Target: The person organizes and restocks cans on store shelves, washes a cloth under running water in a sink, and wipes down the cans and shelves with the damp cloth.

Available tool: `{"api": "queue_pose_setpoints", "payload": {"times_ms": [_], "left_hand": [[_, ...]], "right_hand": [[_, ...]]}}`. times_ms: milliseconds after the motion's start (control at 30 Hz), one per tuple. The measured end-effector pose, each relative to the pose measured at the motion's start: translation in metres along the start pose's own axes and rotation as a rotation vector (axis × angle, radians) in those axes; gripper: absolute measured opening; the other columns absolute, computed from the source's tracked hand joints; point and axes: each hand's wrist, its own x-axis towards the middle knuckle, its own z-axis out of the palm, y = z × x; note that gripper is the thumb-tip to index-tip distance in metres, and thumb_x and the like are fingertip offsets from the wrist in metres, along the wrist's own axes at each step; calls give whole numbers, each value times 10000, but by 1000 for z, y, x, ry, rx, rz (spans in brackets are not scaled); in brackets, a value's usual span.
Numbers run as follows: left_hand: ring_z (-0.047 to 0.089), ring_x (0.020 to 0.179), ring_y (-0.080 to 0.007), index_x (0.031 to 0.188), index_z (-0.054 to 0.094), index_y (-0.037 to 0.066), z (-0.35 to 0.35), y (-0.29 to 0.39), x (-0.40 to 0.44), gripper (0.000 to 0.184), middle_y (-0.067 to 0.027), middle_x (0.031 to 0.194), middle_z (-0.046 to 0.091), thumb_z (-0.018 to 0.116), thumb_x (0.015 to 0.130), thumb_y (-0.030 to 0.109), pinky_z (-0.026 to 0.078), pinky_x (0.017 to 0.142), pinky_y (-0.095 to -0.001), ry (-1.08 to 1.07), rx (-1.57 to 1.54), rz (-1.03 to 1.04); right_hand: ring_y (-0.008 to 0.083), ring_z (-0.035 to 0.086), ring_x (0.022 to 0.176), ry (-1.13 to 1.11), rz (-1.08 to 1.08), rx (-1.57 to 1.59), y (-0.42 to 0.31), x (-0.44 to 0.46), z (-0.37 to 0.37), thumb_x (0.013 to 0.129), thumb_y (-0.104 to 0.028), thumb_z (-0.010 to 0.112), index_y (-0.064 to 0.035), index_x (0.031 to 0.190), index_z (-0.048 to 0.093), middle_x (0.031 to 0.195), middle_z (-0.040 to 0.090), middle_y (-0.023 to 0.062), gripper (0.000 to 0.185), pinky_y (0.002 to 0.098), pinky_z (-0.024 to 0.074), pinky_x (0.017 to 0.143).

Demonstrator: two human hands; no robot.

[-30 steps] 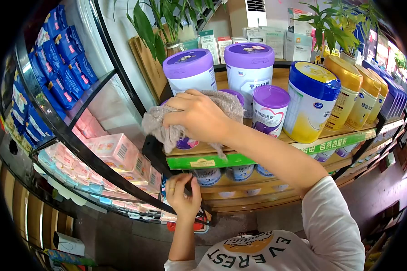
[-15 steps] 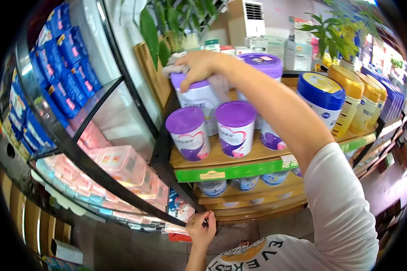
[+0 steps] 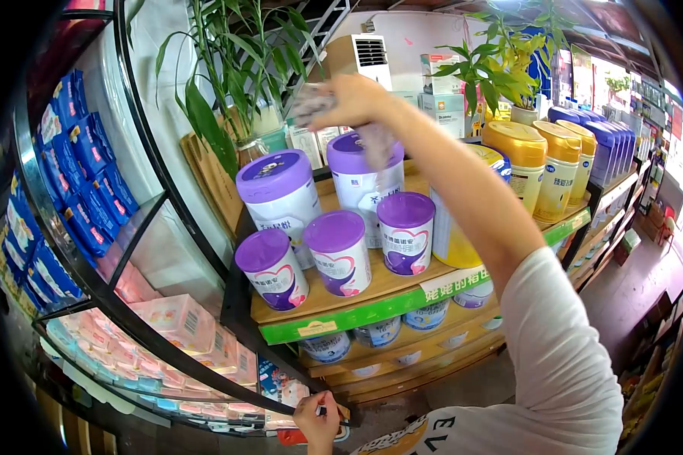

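My right hand (image 3: 350, 100) is closed around a grey cloth (image 3: 378, 144), blurred by motion, which hangs over the front of the right large purple-lidded can (image 3: 347, 176). To its left stands another large purple-lidded can (image 3: 279, 193). In front of them is a row of small purple-lidded cans (image 3: 338, 254) on the wooden shelf (image 3: 284, 311). My left hand (image 3: 317, 415) is low beside the black rack post, its fingers curled; whether it holds anything is too small to tell.
A black rack (image 3: 152, 341) with pink packs (image 3: 178, 322) and blue packs (image 3: 91, 152) stands at the left. Gold-lidded cans (image 3: 560, 178) line the shelf at the right. Leafy plants (image 3: 205, 98) and boxes (image 3: 442, 110) are behind the cans.
My right hand has gone from the front row of cans to the left large can, then above the right one, cloth still held. The view has shifted, and my left hand is lower.
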Motion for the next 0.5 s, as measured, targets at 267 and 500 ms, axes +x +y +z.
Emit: {"api": "queue_pose_setpoints", "payload": {"times_ms": [267,500], "left_hand": [[594,601,-261,787,648,6,25,21,14,155,-135,680,620,646,791,161,469,564,-315,-46,-21,-42],[605,569,-234,792,657,38,38,24,7,203,-115,654,631,630,809,239,484,544,-327,-143,-12,-25]], "right_hand": [[355,437,1169,-587,60,138,19,-11,27,498,-540,708,-80,1307,408,1283,435,215,978,385,369,968],[357,551,951,47,28,-32,0,-57,60,636,-341,659,-89,1104,548,1025,557,197,543,419,459,812]]}}
